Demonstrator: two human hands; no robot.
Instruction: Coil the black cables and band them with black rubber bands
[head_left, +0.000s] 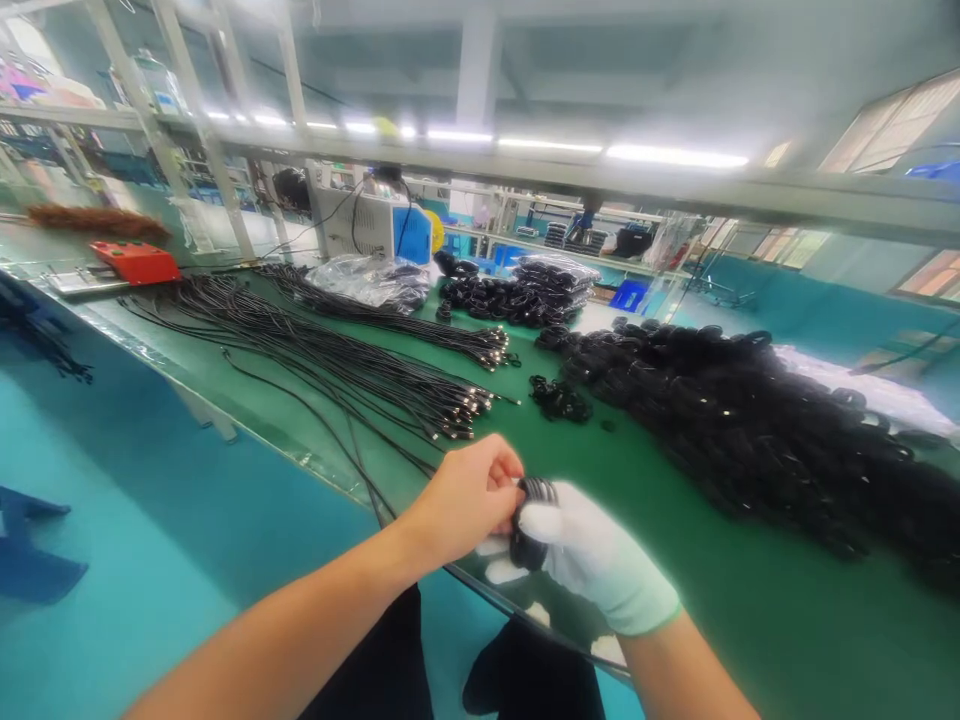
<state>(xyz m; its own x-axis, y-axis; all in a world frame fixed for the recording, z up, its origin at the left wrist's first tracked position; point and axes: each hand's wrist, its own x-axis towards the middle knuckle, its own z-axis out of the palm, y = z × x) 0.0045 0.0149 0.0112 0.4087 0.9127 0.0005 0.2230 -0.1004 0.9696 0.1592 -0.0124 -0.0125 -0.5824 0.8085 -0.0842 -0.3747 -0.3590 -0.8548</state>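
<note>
Near the front edge of the bench, a black cable wound into a tight coil (533, 552) is gripped in my right hand (592, 550), which wears a white glove. The gloved thumb lies across the loops, and white fingers show below them. My bare left hand (469, 490) is closed at the coil's left side, its thumb and fingers pinched on the cable there. Exactly which part of the cable they pinch is hidden. Straight black cables (360, 365) with shiny metal ends lie in bundles beyond my left hand.
A large heap of coiled black cables (720, 420) covers the right side of the green bench (585, 460). Small black pieces (559, 398) lie mid-bench. More coils (510, 295), clear plastic bags (367, 280) and a red device (136, 262) stand farther back. A metal rail (525, 180) spans above.
</note>
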